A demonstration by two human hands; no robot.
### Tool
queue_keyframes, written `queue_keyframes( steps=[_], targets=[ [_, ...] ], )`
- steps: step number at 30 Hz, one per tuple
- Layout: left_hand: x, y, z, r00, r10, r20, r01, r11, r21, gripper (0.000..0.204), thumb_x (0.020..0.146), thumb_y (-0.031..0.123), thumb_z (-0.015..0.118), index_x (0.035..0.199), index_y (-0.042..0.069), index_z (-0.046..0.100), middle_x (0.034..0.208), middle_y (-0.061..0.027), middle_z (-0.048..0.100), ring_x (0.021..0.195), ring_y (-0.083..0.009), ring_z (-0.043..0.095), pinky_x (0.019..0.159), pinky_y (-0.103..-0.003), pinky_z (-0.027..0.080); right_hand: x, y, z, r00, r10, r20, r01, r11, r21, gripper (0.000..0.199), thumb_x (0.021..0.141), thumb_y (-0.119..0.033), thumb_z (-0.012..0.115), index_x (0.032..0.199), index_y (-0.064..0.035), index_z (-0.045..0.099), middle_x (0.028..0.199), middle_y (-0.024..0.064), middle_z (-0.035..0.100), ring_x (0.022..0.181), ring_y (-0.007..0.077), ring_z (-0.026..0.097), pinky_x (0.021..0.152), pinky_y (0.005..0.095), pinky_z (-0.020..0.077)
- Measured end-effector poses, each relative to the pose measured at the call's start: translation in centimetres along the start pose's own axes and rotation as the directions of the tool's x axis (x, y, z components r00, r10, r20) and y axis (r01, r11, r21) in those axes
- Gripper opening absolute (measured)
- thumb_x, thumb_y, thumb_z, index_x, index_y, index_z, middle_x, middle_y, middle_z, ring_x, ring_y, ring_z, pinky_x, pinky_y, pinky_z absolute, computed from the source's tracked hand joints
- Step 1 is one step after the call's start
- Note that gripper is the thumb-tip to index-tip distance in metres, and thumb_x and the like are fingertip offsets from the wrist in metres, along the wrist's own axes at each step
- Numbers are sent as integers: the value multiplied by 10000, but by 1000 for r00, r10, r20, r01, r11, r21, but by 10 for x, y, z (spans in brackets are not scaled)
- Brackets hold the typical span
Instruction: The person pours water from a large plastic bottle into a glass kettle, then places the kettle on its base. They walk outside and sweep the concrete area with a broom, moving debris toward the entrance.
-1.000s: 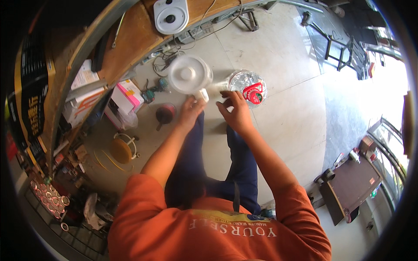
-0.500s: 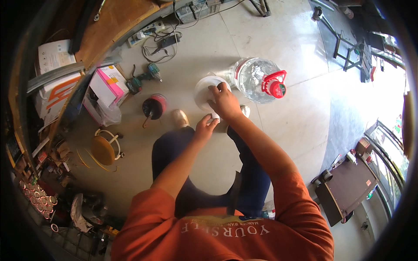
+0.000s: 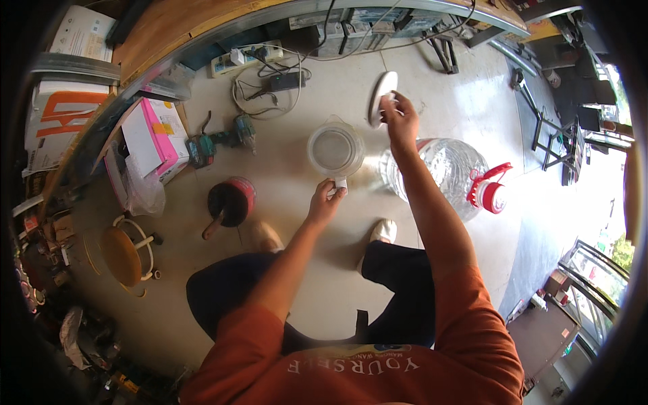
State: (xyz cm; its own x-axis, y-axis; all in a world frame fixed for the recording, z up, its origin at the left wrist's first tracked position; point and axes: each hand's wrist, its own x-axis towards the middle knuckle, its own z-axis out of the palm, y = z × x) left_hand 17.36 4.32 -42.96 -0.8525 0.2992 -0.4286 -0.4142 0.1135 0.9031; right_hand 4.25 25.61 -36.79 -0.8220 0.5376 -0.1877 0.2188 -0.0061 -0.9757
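A clear round jug (image 3: 335, 150) stands on the pale floor, open at the top. My left hand (image 3: 327, 201) grips its white handle at the near side. My right hand (image 3: 399, 119) is raised beyond the jug and holds a white round lid (image 3: 380, 96), tilted on edge. A large clear water bottle (image 3: 445, 174) with a red cap and red handle lies on its side just right of the jug, under my right forearm.
A red and black round tool (image 3: 230, 201) sits left of the jug. Further left are cordless drills (image 3: 219, 138), a pink and white box (image 3: 154, 135) and a small stool (image 3: 125, 253). A power strip with cables (image 3: 250, 59) lies under the wooden bench at the top.
My right hand lifted the white lid off the jug and moved it up and away. My left hand shifted onto the jug's handle. The view tilted further down toward the floor.
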Motion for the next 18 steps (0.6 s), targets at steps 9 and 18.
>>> queue_keyframes(
  steps=[9,18],
  targets=[
    [50,-26,-15,975,181,-128,-186,982,-23,238,859,220,664,962,9,624,950,-76,624,905,-165,588,760,-307,501,29,175,10,786,617,-37,-431,590,682,172,872,-184,619,925,-24,585,849,81,586,681,177,538,574,270,443],
    [84,-91,-14,976,80,-202,-72,996,45,263,885,242,656,1061,55,602,945,4,589,869,-72,532,720,-229,451,14,218,-8,745,663,74,-455,423,784,198,909,-74,498,1058,43,554,921,154,589,761,206,565,645,307,531]
  ],
)
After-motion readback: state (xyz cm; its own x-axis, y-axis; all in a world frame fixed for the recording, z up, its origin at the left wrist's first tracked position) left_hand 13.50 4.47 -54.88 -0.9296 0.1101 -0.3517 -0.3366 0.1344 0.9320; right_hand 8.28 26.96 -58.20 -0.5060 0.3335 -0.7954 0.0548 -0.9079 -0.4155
